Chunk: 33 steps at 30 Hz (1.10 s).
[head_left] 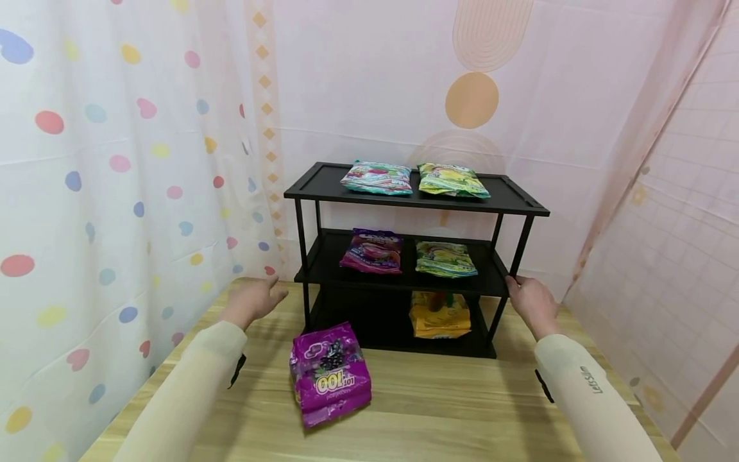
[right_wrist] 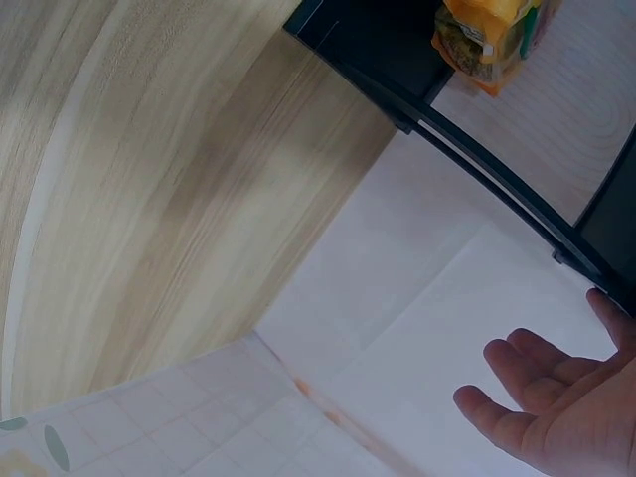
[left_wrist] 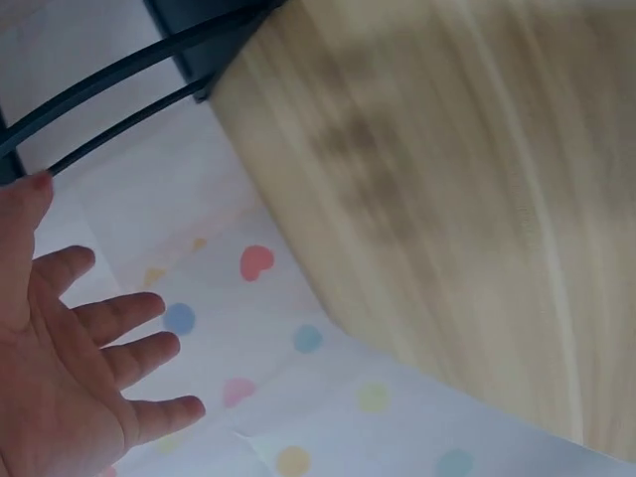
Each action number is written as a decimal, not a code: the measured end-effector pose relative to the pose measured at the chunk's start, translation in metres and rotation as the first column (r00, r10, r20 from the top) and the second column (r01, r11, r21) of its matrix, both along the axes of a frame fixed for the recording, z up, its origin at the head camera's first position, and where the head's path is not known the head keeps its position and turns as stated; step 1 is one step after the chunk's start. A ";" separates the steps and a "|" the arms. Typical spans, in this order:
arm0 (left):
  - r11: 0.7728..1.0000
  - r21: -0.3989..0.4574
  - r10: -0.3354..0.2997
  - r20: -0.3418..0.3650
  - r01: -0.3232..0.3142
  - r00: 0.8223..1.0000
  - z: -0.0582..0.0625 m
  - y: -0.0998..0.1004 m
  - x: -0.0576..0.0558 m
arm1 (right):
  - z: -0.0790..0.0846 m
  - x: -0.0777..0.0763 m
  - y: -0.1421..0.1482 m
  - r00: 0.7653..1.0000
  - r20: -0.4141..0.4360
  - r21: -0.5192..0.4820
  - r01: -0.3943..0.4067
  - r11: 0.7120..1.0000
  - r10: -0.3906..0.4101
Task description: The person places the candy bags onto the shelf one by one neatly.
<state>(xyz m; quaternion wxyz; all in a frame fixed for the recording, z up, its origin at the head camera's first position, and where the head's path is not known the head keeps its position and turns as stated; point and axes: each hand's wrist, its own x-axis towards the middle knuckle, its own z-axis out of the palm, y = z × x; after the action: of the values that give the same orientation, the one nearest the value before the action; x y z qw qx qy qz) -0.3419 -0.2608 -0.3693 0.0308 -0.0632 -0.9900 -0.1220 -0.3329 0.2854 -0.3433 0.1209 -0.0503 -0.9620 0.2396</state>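
Note:
A black three-tier shelf (head_left: 398, 281) stands on the wooden table. My left hand (head_left: 251, 301) is held to the left of it, fingers spread and palm bare in the left wrist view. At the middle tier's right end, my right hand (head_left: 534, 305) has its fingertips against the frame by the front post, its other fingers loosely extended. In front of the shelf's left side lies a purple candy bag (head_left: 331, 375) with a grape picture and its print upside down. Neither hand touches that bag.
The top tier bears a teal-white bag (head_left: 378, 178) and a yellow-green bag (head_left: 452, 180). On the middle tier lie a dark purple bag (head_left: 373, 251) and another yellow-green bag (head_left: 446, 259). An orange-yellow bag (head_left: 441, 316) sits at the bottom right. Patterned curtains (head_left: 369, 83) surround the table.

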 end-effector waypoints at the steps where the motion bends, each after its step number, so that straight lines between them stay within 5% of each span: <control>1: 1.000 -0.002 -0.001 0.018 0.001 1.000 -0.003 -0.001 0.000 | 0.000 0.000 0.000 1.000 0.003 0.000 0.000 1.000 0.000; 9: 0.999 -0.008 -0.051 0.134 0.052 0.990 -0.019 0.002 0.002 | -0.002 0.000 0.001 1.000 0.008 -0.007 0.009 1.000 -0.009; 17: 0.993 0.033 -0.121 0.165 0.117 0.979 -0.025 0.022 0.008 | -0.002 0.000 0.000 1.000 0.013 -0.013 0.011 1.000 -0.011; 28: 0.997 -0.039 -0.059 0.180 0.067 0.982 -0.029 0.046 0.006 | 0.000 0.001 -0.002 0.999 0.031 -0.014 0.012 1.000 -0.011; 33: 0.995 -0.053 -0.077 0.177 0.088 0.981 -0.027 0.051 0.008 | 0.000 0.001 -0.002 1.000 0.014 -0.014 0.020 1.000 -0.020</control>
<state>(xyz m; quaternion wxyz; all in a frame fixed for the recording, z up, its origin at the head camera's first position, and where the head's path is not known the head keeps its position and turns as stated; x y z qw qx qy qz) -0.3340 -0.2097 -0.3959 -0.0634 -0.0943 -0.9887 -0.0982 -0.3318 0.2837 -0.3433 0.1163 -0.0625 -0.9606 0.2448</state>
